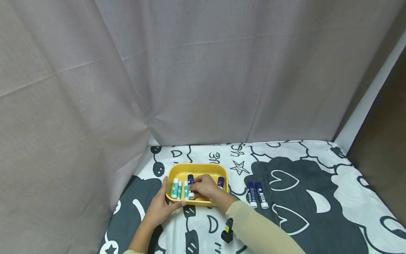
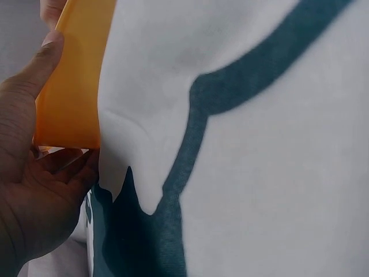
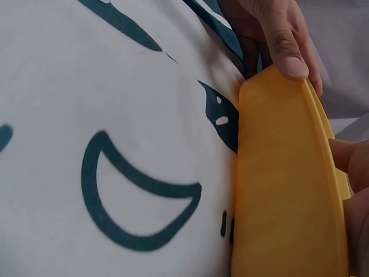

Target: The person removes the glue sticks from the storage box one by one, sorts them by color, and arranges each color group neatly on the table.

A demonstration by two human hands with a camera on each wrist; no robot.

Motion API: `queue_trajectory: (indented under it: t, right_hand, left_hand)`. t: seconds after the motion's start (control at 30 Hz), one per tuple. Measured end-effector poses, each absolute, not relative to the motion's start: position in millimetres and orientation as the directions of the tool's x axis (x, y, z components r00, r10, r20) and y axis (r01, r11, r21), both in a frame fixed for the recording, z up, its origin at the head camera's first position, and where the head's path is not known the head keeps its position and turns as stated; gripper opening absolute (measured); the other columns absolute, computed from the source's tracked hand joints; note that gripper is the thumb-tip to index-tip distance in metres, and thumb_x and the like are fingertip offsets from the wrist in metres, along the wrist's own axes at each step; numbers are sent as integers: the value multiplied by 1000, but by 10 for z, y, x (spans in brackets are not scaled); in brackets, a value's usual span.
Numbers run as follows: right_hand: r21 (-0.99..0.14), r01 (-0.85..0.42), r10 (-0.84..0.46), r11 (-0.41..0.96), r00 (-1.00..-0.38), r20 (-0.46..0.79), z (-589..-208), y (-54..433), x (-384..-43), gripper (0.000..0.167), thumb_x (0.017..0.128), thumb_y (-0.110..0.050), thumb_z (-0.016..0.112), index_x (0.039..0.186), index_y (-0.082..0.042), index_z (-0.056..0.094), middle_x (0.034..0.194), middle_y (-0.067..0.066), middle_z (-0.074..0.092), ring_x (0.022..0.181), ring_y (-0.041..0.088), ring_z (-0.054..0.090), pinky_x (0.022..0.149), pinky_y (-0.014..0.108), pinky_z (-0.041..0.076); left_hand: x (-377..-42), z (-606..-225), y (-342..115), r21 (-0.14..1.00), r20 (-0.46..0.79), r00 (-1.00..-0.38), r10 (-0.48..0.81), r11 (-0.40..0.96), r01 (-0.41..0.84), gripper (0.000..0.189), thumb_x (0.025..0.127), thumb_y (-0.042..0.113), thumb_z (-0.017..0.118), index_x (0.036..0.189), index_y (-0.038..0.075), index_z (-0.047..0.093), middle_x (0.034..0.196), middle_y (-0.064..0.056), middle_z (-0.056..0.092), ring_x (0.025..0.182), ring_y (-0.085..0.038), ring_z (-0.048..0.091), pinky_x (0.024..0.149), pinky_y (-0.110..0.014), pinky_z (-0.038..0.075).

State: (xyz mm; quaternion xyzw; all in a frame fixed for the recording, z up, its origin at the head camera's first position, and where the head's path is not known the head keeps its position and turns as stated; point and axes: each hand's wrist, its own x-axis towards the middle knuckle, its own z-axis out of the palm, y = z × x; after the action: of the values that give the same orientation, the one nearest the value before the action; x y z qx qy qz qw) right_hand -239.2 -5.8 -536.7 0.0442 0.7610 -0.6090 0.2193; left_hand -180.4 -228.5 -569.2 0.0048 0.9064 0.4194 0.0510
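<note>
A yellow tray [image 1: 197,167] lies on the patterned cloth with glue sticks inside. My left hand [image 1: 159,209] grips its near left corner, thumb along the front rim; in the left wrist view the fingers [image 2: 86,170] reach under the tray's corner. Inside the tray, my right hand [image 1: 205,186] pinches a blue-capped glue stick [image 1: 191,179] from its right side. Left of that stick stand a green-and-white glue stick [image 1: 186,190] and two more like it [image 1: 175,188]. Another blue glue stick [image 1: 220,181] is at the tray's right end, partly hidden by the right hand and wrist.
Two blue glue sticks [image 1: 251,194] lie side by side on the cloth [image 1: 239,167], right of the tray. A small black device [image 1: 227,231] shows beside the right sleeve. Grey curtain [image 1: 203,88] hangs behind, and a brown panel [image 1: 380,141] stands at the right.
</note>
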Motion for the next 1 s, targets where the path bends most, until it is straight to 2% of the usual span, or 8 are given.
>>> queue_trajectory:
  t: [0.37,0.5,0.7,0.9,1.0]
  right_hand:
    - [-898,337,-136,283,-913,-385,-5208,166,-2356,43,99,-12,82,136,6,69,120,19,76,91,19,76,76,30,67]
    - [-892,347,-112,288,-913,-392,-5157,241,-2337,44,99,-13,82,138,4,69,122,17,77,93,19,77,81,32,68]
    - [-898,331,-134,290,-915,-381,-5113,342,-2316,51,101,-13,80,144,7,64,126,19,76,96,21,78,88,37,68]
    - [-887,343,-113,309,-913,-392,-5046,414,-2279,53,101,-15,80,146,7,63,128,19,75,89,21,79,88,41,68]
    - [-900,329,-122,287,-919,-375,-5023,451,-2271,55,101,-14,80,147,9,61,129,20,75,91,21,79,86,39,69]
  left_hand:
    - [-1804,-5669,-2274,765,-93,-994,51,643,-39,141,80,66,94,180,16,8,182,-23,27,164,-47,37,130,-64,39]
    - [-1795,-5657,-2272,766,-86,-995,48,642,-35,142,80,65,94,180,14,8,181,-24,29,163,-47,40,128,-63,42]
    - [-1805,-5664,-2278,769,-66,-997,51,639,-18,142,79,66,95,179,14,10,180,-23,32,161,-45,43,127,-61,44]
    - [-1796,-5659,-2278,764,-89,-995,50,645,-36,141,80,64,95,180,15,8,182,-23,29,164,-46,39,130,-63,40]
    - [-1795,-5657,-2277,762,-92,-995,48,646,-39,141,80,64,95,180,15,8,182,-23,29,163,-46,40,129,-62,42]
